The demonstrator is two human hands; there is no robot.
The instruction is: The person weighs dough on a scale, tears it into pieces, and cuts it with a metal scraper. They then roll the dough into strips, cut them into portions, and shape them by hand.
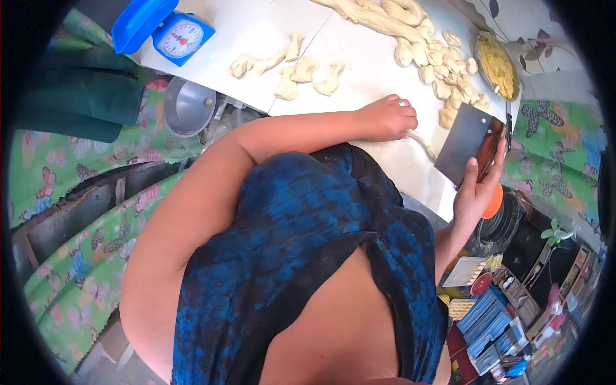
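My left hand point(388, 119) is closed low over the white tabletop, fingers curled around one end of a thin dough strip point(421, 145). The strip's other end runs toward the blade of a dough scraper point(463, 142). That scraper has a dark metal blade and a wooden grip, and my right hand point(478, 186) is shut on it by the grip, thumb against the near side. Just beyond my hands lies a cluster of cut dough pieces point(443, 74). A long thick roll of dough point(366, 18) stretches along the far side.
Several loose dough pieces point(301, 74) lie left of centre on the table point(359, 83). A blue dial scale point(183, 40) stands at the far left. A round pan of yellow filling point(497, 67) sits at the right edge. A metal bowl point(189, 108) is beside the table.
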